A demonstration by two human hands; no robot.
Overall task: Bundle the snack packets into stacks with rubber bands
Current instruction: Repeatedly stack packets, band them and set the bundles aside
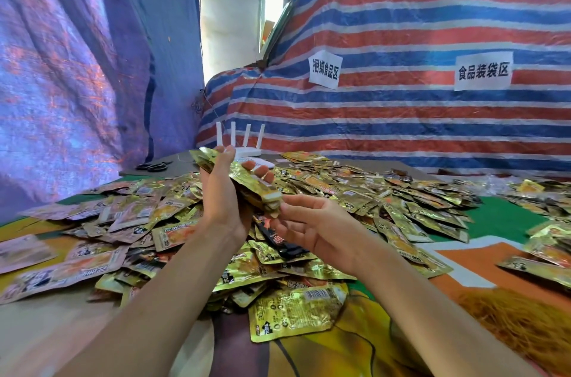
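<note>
The snack packets (pixel 296 311) are glossy gold foil, crinkled. The striped tarpaulin (pixel 432 21) looks like woven plastic, faintly shiny. Its paper labels (pixel 482 70) are matt; the router (pixel 247 151) is smooth white plastic.

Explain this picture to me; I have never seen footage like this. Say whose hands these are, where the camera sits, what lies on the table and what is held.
No machine here: a person works with bare hands, filmed by one wide-angle camera worn on the head, looking down. The left hand grips a stack of gold packets; the right hand is open beside its near end. Loose snack packets cover the table. Farther back lie scissors and a white router.
</note>
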